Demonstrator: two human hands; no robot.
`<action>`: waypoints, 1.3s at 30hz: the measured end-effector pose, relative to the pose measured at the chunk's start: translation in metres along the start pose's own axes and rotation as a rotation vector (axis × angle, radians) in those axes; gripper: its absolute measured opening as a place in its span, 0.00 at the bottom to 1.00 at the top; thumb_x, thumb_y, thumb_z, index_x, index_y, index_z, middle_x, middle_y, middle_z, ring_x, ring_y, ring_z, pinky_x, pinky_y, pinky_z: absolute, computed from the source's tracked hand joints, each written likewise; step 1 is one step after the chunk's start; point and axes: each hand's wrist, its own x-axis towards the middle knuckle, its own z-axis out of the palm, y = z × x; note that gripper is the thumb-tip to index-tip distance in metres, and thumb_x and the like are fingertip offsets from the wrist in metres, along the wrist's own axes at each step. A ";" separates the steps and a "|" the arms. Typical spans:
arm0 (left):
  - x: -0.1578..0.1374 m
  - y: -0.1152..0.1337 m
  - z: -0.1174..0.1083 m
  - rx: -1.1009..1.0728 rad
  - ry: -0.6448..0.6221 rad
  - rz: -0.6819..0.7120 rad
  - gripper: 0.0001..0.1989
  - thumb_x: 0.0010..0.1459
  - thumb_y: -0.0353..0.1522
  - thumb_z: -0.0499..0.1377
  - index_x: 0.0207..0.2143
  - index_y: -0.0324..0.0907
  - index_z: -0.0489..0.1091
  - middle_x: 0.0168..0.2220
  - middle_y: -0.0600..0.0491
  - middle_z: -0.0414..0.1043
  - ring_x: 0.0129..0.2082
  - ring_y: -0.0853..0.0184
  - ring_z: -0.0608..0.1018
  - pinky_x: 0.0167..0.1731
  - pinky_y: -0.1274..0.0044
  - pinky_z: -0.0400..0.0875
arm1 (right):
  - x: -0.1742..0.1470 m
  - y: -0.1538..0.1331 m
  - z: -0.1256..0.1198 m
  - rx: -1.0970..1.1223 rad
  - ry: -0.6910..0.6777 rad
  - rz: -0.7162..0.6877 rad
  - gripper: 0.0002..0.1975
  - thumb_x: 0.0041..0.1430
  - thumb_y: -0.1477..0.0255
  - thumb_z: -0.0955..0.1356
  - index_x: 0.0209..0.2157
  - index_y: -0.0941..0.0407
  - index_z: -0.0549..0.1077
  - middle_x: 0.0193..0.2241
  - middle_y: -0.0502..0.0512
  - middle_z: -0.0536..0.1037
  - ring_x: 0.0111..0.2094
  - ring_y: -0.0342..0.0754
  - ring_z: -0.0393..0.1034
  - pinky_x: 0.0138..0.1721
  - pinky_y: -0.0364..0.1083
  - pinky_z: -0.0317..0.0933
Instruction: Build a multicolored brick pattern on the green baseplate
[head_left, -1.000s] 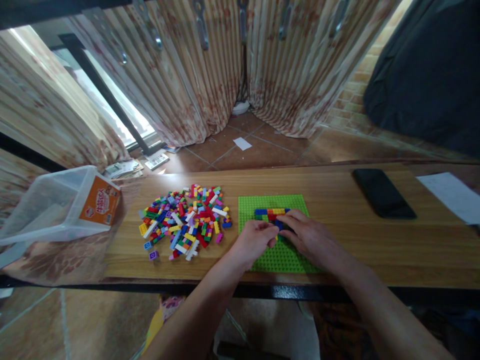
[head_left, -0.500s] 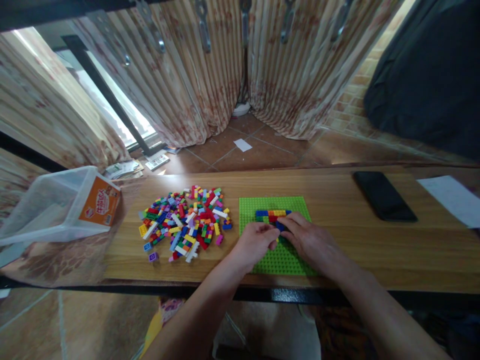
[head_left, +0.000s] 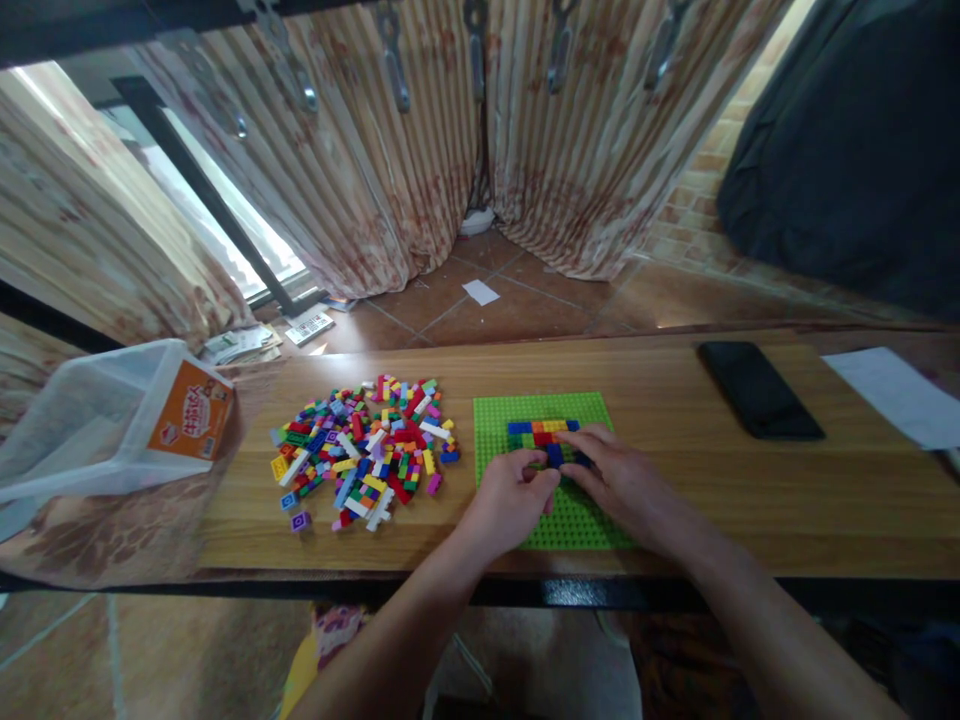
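A green studded baseplate point(head_left: 495, 412) lies on the table before me, carrying a compact patch of toy bricks. Along the patch's far edge runs a row of blue, orange and yellow bricks point(head_left: 551, 426), with red and green ones just nearer. At its near side sits a blue brick point(head_left: 554, 455) between my two hands. My left hand point(head_left: 512, 500) is curled, its finger and thumb tips pinching at that brick's left side. My right hand point(head_left: 619, 482) reaches in from the right, fingers stretched and apart, tips by the brick and partly covering the patch.
Left of the baseplate spreads a loose pile of mixed bricks point(head_left: 375, 450). A clear plastic bin point(head_left: 97, 420) with an orange label stands at the far left. On the right lie a black phone point(head_left: 759, 390) and a white paper sheet point(head_left: 896, 395).
My left thumb has drawn slightly down and toward me, so more of the blue brick shows. My right hand stays nearly in place. The whole view has shifted a little.
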 end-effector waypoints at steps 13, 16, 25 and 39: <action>-0.012 0.002 -0.004 0.501 0.110 0.165 0.22 0.63 0.35 0.55 0.58 0.39 0.68 0.22 0.54 0.71 0.21 0.67 0.71 0.26 0.78 0.62 | 0.011 0.006 -0.011 0.770 0.308 0.551 0.14 0.54 0.64 0.66 0.39 0.56 0.75 0.31 0.53 0.77 0.28 0.45 0.69 0.30 0.45 0.64; -0.015 0.007 -0.001 0.866 0.114 0.193 0.22 0.66 0.36 0.51 0.61 0.46 0.64 0.33 0.48 0.78 0.30 0.62 0.78 0.33 0.75 0.67 | 0.013 0.008 -0.014 1.057 0.303 0.627 0.13 0.50 0.64 0.69 0.36 0.56 0.74 0.33 0.53 0.75 0.27 0.42 0.66 0.26 0.42 0.62; -0.010 0.008 0.010 1.256 0.013 0.168 0.23 0.70 0.35 0.45 0.65 0.47 0.59 0.36 0.43 0.79 0.34 0.58 0.82 0.33 0.74 0.70 | 0.011 0.015 -0.014 1.271 0.277 0.582 0.12 0.44 0.75 0.67 0.35 0.55 0.74 0.37 0.57 0.76 0.40 0.49 0.72 0.44 0.52 0.72; -0.008 0.012 0.020 1.373 -0.030 0.184 0.23 0.69 0.32 0.45 0.65 0.37 0.56 0.34 0.40 0.80 0.35 0.56 0.83 0.33 0.72 0.73 | 0.012 -0.006 -0.023 1.447 0.274 0.640 0.06 0.47 0.75 0.70 0.31 0.56 0.77 0.31 0.53 0.76 0.29 0.42 0.69 0.28 0.41 0.70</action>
